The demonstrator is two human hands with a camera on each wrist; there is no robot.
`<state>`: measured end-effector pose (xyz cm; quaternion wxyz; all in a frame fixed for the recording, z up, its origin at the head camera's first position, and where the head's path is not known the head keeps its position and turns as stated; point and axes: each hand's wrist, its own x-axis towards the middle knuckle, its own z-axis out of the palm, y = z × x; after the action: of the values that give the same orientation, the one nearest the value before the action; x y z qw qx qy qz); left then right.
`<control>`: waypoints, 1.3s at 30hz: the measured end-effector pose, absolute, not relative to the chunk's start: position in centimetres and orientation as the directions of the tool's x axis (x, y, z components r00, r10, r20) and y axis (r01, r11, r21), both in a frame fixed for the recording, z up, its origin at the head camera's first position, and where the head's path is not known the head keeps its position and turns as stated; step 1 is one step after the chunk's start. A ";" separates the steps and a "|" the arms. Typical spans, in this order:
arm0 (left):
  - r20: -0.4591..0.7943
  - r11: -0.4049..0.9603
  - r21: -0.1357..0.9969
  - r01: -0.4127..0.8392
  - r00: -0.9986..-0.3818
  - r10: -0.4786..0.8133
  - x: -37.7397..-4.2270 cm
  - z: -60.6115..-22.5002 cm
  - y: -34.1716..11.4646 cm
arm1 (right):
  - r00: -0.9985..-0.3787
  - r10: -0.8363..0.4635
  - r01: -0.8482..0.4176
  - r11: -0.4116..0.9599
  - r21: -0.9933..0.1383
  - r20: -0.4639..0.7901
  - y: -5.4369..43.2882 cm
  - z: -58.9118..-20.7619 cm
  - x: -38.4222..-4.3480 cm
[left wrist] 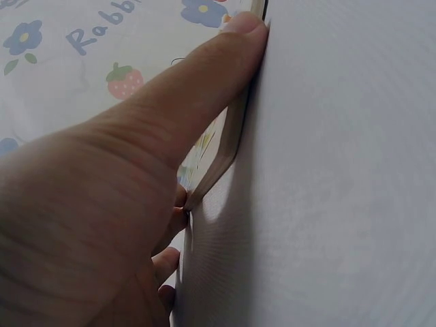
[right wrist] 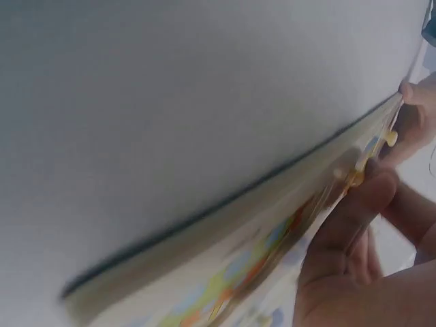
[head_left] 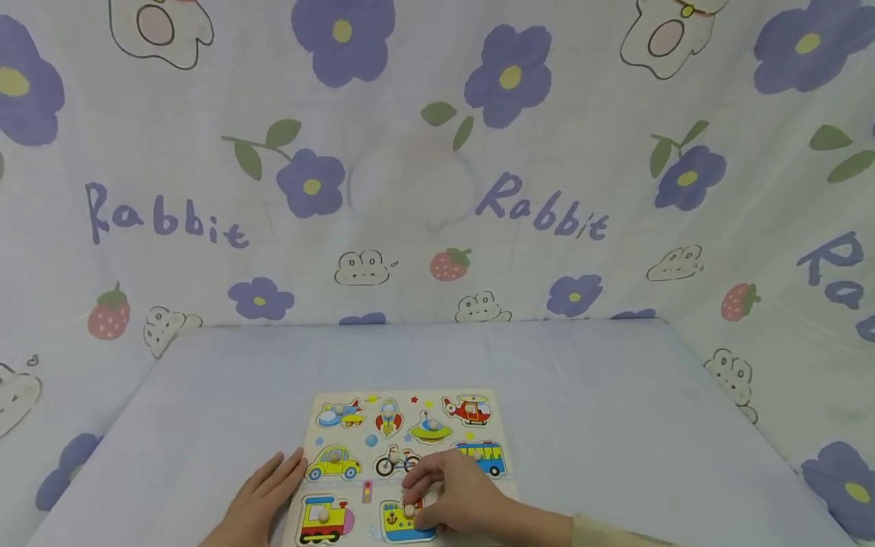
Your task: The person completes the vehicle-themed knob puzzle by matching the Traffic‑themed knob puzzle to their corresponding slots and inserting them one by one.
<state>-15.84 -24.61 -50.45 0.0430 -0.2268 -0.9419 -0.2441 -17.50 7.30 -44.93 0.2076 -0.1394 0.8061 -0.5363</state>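
A wooden knob puzzle board (head_left: 437, 488) with vehicle pictures lies on the table's near side. My left hand (head_left: 261, 497) rests against its left edge, fingers extended; in the left wrist view the thumb (left wrist: 204, 75) touches the board's edge (left wrist: 228, 146). Over the lower right part of the board is my right hand (head_left: 465, 494), its bent fingers and thumb around the ship piece's (head_left: 393, 520) round knob (head_left: 410, 510), with a gap visible. The ship lies on the board, partly covered. In the right wrist view the thumb (right wrist: 375, 191) is close to a knob (right wrist: 354, 178).
Other knobbed pieces on the board include a train (head_left: 321, 524), a car (head_left: 333, 462), a bicycle (head_left: 393, 462), a bus (head_left: 487, 460) and a helicopter (head_left: 472, 410). The pale table (head_left: 615, 425) is backed by a printed cloth (head_left: 410, 228) with flowers.
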 end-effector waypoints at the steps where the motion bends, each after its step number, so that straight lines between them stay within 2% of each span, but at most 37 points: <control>1: 0.198 0.777 0.438 0.451 -0.892 0.406 -15.8 -50.5 -24.7 | -0.864 -0.468 -0.009 0.380 -0.925 -0.184 7.7 -44.8 -17.5; 4: 0.215 0.782 0.417 0.464 -0.886 0.411 -15.9 -50.5 -24.8 | -0.801 -0.575 -0.050 0.343 -0.938 -0.167 9.5 -44.3 -17.7; 8: 0.232 0.772 0.411 0.484 -0.875 0.425 -15.9 -50.7 -24.7 | -0.671 -0.734 -0.142 0.267 -0.953 -0.106 14.2 -42.7 -18.3; 12: 0.234 0.770 0.416 0.485 -0.875 0.424 -15.7 -50.8 -24.3 | -0.610 -0.790 -0.193 0.223 -0.955 -0.061 20.5 -41.3 -19.5; 16: 0.204 0.773 0.436 0.462 -0.887 0.415 -15.7 -50.5 -24.0 | -0.633 -0.769 -0.156 0.243 -0.957 -0.092 25.8 -41.5 -20.3; 20: 0.191 0.772 0.436 0.463 -0.886 0.423 -15.8 -50.5 -24.1 | -0.663 -0.734 -0.076 0.259 -0.963 -0.145 28.8 -42.7 -20.4; 24: 0.227 0.763 0.420 0.491 -0.871 0.436 -15.9 -50.6 -24.5 | -0.653 -0.744 -0.026 0.209 -0.978 -0.142 29.6 -44.0 -20.1; 32: 0.179 0.766 0.466 0.442 -0.895 0.408 -15.8 -50.2 -24.3 | -0.674 -0.717 0.042 0.203 -0.978 -0.178 30.5 -45.4 -18.6; 39: 0.166 0.765 0.480 0.430 -0.900 0.402 -15.6 -50.0 -24.2 | -0.639 -0.744 0.126 0.147 -0.981 -0.194 30.8 -46.6 -17.5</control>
<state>-15.60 -24.23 -50.02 0.0264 -0.2216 -0.9389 -0.2620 -17.53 30.79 -46.64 0.3563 -0.2312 0.6682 -0.6108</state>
